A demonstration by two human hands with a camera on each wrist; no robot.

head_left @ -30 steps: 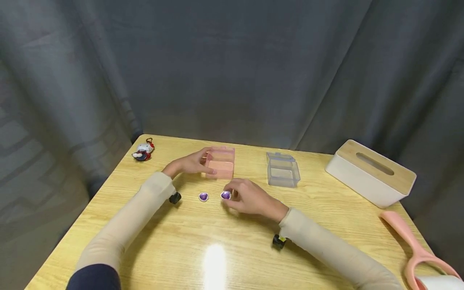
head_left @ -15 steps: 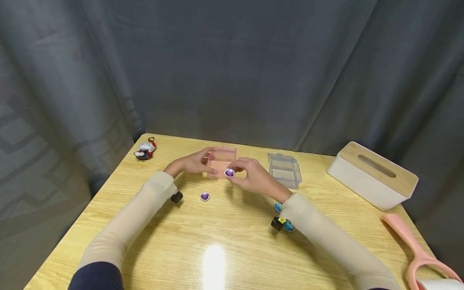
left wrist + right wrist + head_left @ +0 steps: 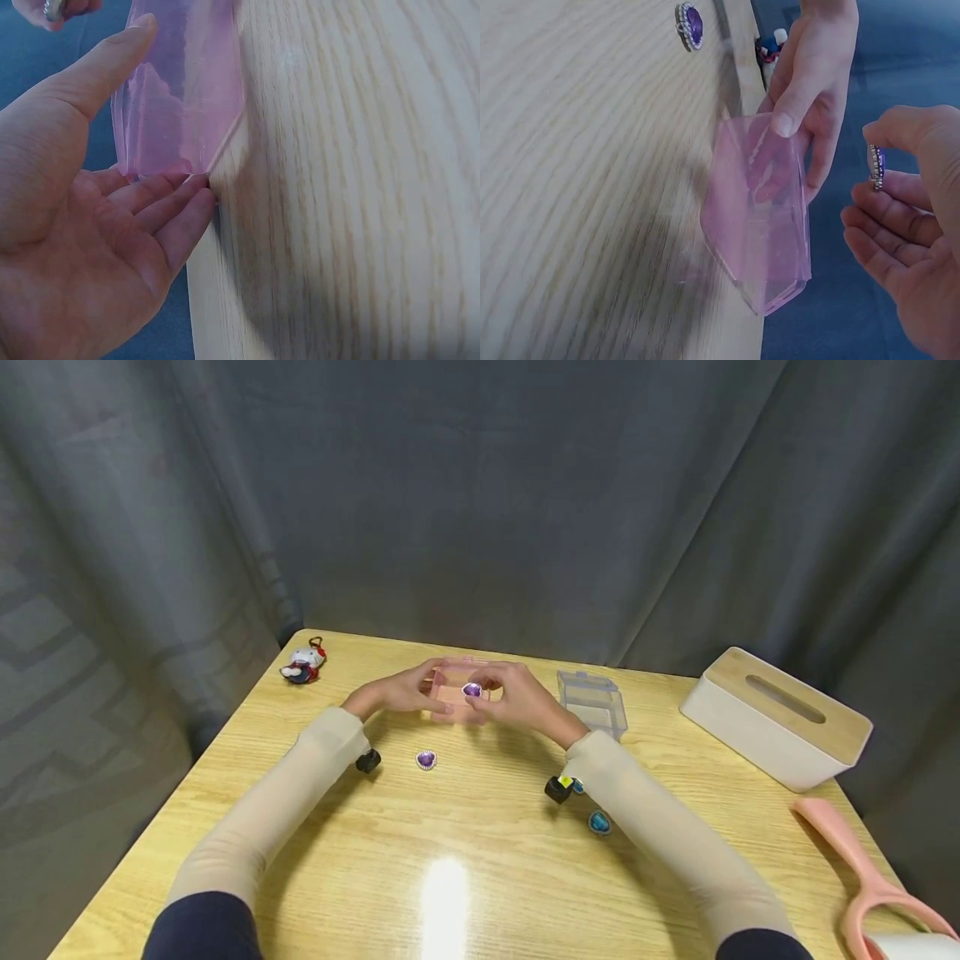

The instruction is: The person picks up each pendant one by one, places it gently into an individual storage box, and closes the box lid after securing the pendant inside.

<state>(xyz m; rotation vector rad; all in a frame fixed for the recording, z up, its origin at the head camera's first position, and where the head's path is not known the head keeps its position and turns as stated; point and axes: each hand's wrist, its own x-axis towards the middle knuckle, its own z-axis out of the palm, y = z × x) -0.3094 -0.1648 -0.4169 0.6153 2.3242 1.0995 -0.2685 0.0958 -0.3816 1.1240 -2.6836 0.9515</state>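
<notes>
Over the open pink plastic box point(image 3: 459, 717), my right hand point(image 3: 517, 697) pinches a purple heart-shaped gem point(image 3: 472, 690) with a silver beaded rim. In the right wrist view the gem point(image 3: 877, 166) is edge-on between thumb and fingertips, above the box opening. My left hand point(image 3: 405, 690) holds the left side of the box. In the left wrist view its thumb lies at the front wall of the pink box point(image 3: 180, 112), and its fingers touch the end wall. A second purple heart gem point(image 3: 426, 760) lies on the table in front of the box.
A clear bluish box point(image 3: 592, 703) with its lid raised stands right of the pink one. Blue gems point(image 3: 599, 822) lie by the right sleeve. A wooden-topped tissue box point(image 3: 780, 718), a pink handled tool point(image 3: 847, 847) and a small cat figure keychain point(image 3: 304, 662) are around the edges.
My right hand has carried the purple gem up and away from me, from the table to above the pink box. Blue gems have come into view under the right arm. The left hand stays at the box.
</notes>
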